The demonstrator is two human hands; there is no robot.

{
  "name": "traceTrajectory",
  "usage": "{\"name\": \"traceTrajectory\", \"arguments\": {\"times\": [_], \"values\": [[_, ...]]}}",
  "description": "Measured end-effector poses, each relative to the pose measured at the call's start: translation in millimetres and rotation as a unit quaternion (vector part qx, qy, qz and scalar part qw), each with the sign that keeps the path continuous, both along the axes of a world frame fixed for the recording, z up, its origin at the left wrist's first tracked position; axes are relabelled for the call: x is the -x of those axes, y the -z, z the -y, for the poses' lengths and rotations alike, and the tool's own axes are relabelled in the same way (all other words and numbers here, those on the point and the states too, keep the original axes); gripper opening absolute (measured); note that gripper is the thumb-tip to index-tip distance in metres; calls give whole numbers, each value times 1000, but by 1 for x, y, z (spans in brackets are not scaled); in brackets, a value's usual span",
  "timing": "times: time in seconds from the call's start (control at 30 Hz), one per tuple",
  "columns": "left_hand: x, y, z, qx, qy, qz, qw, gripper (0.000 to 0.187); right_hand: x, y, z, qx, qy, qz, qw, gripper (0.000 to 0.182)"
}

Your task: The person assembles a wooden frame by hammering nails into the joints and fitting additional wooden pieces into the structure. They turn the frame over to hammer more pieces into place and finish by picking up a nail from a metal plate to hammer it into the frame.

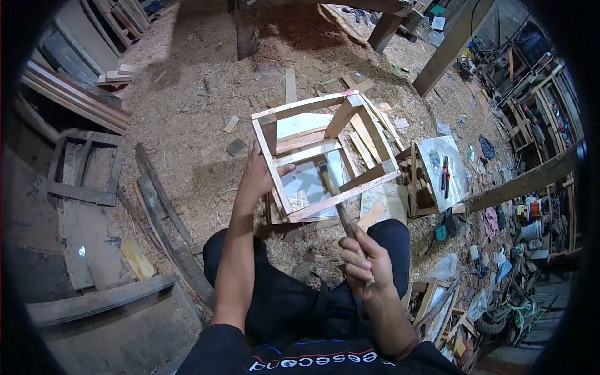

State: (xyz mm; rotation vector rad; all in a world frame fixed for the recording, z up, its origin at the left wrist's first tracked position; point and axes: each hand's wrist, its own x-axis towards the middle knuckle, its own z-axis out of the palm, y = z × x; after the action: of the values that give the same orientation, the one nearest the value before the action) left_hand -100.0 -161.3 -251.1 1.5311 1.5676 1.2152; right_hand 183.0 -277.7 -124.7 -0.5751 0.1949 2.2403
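Observation:
A box-shaped frame of pale wooden bars (319, 204) stands in front of my knees. At its left side my left hand (257, 174) grips an upright edge bar, thumb inside the frame and the other fingers partly hidden behind the bar. My right hand (364, 257) is closed round the lower end of a hammer (344, 215) with a wooden handle. The hammer slants up and away over the frame's near bar, its dark head overlapping the frame's opening in this view. A light sheet (299, 187) shows through the frame.
To the right, pliers with red and black handles (445, 177) lie on a pale-topped wooden stand (459, 164). Wood offcuts and shavings cover the floor (187, 125). A dark wooden frame (84, 194) and curved boards (165, 219) lie left. Cluttered shelves (547, 125) line the right.

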Motion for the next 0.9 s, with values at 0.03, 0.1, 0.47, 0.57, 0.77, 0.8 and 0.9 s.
{"name": "traceTrajectory", "arguments": {"times": [0.03,0.1,0.47,0.57,0.77,0.8,0.9], "values": [[-1,1,0,1,-5,-7,1000,69,-4,-2,6,-27,-33,41,998,28],[-1,1,0,3,-11,-16,1000,71,-12,-12,20,-68,-97,148,982,32],[-22,10,58,-16,-145,517,844,57,-34,28,50,-427,-161,470,756,53],[-25,-10,63,42,-204,516,831,53,-32,50,33,-552,-129,523,637,54],[-24,-14,46,87,-216,534,813,53,-8,48,7,-624,-88,543,554,56],[-23,-17,44,87,-219,533,813,53,-7,47,3,-625,-91,541,556,56],[-26,-26,42,117,-181,512,832,54,-4,46,-6,-616,-196,548,531,56]]}}
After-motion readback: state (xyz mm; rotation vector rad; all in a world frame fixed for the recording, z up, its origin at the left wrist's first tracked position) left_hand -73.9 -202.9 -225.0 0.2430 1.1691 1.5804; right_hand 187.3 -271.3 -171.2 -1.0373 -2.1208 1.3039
